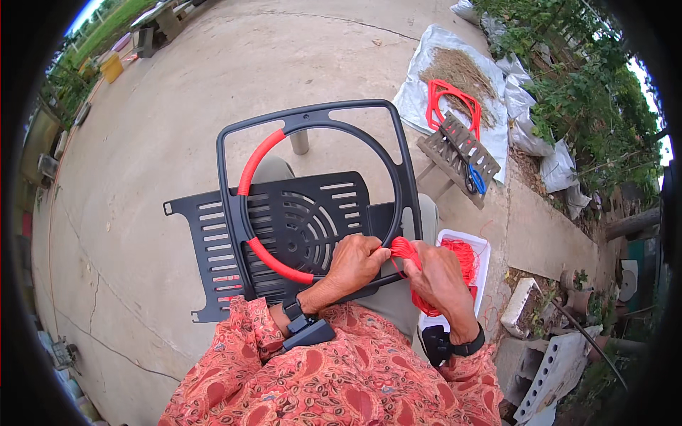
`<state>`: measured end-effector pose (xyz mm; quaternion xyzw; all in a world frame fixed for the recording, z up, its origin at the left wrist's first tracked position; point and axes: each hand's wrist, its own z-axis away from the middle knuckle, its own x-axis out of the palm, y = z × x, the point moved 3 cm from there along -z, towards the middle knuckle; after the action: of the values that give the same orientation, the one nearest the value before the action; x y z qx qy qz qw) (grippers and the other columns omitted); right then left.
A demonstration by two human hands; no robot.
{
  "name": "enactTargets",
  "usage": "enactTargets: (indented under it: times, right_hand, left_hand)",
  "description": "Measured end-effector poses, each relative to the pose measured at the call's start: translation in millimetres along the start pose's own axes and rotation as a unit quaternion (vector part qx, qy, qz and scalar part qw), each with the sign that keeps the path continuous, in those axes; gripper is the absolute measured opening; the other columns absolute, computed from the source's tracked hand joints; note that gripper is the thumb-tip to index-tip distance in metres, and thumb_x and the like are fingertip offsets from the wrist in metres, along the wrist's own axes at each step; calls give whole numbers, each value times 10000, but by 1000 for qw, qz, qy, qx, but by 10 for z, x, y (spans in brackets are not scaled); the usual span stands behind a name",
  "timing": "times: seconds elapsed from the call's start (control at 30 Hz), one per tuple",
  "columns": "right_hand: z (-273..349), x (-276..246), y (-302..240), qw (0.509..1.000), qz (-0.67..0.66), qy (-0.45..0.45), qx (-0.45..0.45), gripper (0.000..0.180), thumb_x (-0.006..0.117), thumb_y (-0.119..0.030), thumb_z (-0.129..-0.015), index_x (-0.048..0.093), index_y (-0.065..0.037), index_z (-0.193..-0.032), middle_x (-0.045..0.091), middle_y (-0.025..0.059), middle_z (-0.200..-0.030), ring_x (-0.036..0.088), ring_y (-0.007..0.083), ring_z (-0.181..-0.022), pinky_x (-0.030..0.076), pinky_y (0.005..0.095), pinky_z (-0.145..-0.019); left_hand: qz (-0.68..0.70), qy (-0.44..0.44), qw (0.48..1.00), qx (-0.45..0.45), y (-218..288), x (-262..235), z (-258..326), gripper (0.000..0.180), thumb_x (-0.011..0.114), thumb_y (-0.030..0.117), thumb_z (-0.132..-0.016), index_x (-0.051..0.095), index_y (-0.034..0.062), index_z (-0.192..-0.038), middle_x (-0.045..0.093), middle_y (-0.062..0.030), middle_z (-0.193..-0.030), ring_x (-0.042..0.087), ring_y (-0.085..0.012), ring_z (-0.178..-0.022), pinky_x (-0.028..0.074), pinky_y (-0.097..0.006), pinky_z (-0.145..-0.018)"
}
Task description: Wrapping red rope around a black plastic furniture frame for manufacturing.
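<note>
A black frame (402,160) with a round ring stands tilted in front of me. Red cord (261,157) covers the ring closely at the upper left, and more red wrapping (278,264) covers its lower left. My left hand (353,264) is closed on the ring's lower right part, its thumb close to the cord. In the fingers of my right hand (437,278) is a small bundle of red cord (404,250), held beside the ring. Under the frame a black slotted plastic panel (291,234) lies across my lap.
A white tub (482,266) holding loose red cord stands at my right. Farther right, a slatted wooden stool (460,153) carries blue-handled scissors (476,180) and a red frame (433,106). Behind it a white sheet (419,92) bears dried plant matter. Concrete blocks (522,307) lie lower right.
</note>
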<state>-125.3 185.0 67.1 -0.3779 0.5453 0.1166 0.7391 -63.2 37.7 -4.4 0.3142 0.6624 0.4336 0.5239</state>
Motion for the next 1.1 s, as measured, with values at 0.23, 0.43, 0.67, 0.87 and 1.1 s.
enactTargets:
  times: [0.23, 0.43, 0.67, 0.87, 1.1]
  right_hand:
    - [-47, 203, -31, 998, 43, 3, 49, 241, 588, -164, -851, 578, 49, -964, 642, 237, -818, 621, 420, -741, 480, 492, -650]
    - [-108, 262, -111, 984, -63, 148, -72, 293, 597, -119, -861, 532, 59, -1084, 632, 239, -966, 624, 405, -889, 494, 454, -748]
    - [-81, 270, -146, 997, 13, 82, -2, 333, 670, -106, -815, 543, 4, -1102, 633, 191, -967, 607, 386, -925, 484, 457, -753]
    - [-297, 453, -136, 984, -115, 135, 20, 283, 662, -85, -805, 578, -6, -1064, 632, 175, -982, 617, 377, -890, 492, 438, -742]
    - [-347, 174, -329, 986, 8, 156, -51, 271, 681, -141, -797, 602, -10, -1020, 607, 138, -965, 574, 336, -908, 456, 433, -756]
  left_hand:
    - [-13, -23, 1000, 1, 124, -5, 51, 312, 634, 236, -818, 574, -16, -645, 563, -225, -619, 573, -421, -611, 420, -496, -546]
    - [29, -5, 999, -40, -71, -108, -1, 304, 633, 235, -826, 577, -2, -643, 551, -217, -588, 572, -421, -589, 426, -477, -524]
    - [13, 7, 1000, -21, -163, -109, 44, 277, 630, 182, -844, 563, -9, -654, 531, -147, -512, 584, -283, -468, 419, -371, -463]
    - [50, 6, 999, -19, -183, -121, 14, 308, 643, 205, -827, 537, -3, -626, 488, -180, -531, 547, -348, -489, 391, -421, -468]
    - [-27, 5, 1000, -15, -178, -55, 76, 292, 639, 218, -828, 564, -5, -655, 531, -199, -569, 569, -381, -540, 411, -432, -486]
